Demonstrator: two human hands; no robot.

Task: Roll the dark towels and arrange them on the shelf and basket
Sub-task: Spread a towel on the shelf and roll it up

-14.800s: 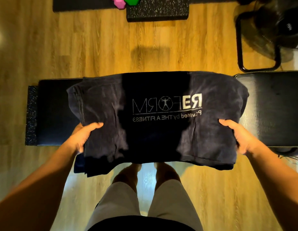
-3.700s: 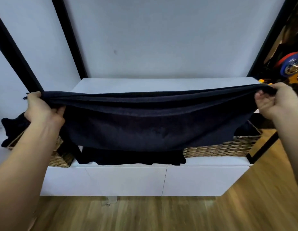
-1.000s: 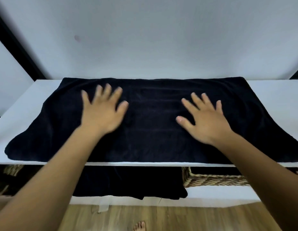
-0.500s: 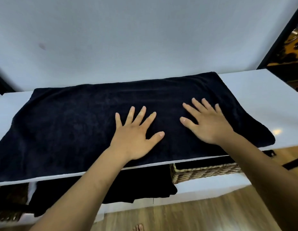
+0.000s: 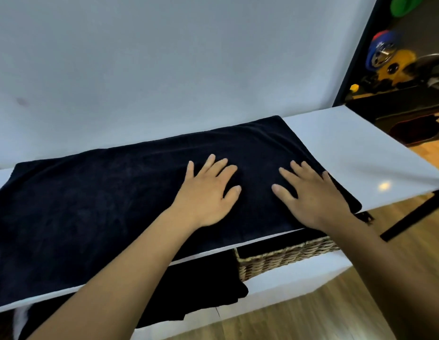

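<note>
Now smoothing: L hand (image 5: 208, 195) & R hand (image 5: 311, 200) press towel (image 5: 90, 204) flat on shelf (image 5: 348, 148).
Fingers straight & spread, gripping nothing; palms down to iron out creases so it rolls tight, I reckon. Towel spans mid-frame, near edge at shelf lip. Lower right, under shelf: basket (image 5: 287, 256), w/ 2nd dark towel (image 5: 201, 290) hanging beside it. Weights (image 5: 382, 52) upper right, well apart. Wall (image 5: 164, 69) close behind may cramp the roll.

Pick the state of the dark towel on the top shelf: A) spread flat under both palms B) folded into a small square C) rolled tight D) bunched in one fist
A: the dark towel lies flat on the white shelf, with the left hand and right hand resting open-fingered on its right part.
</note>
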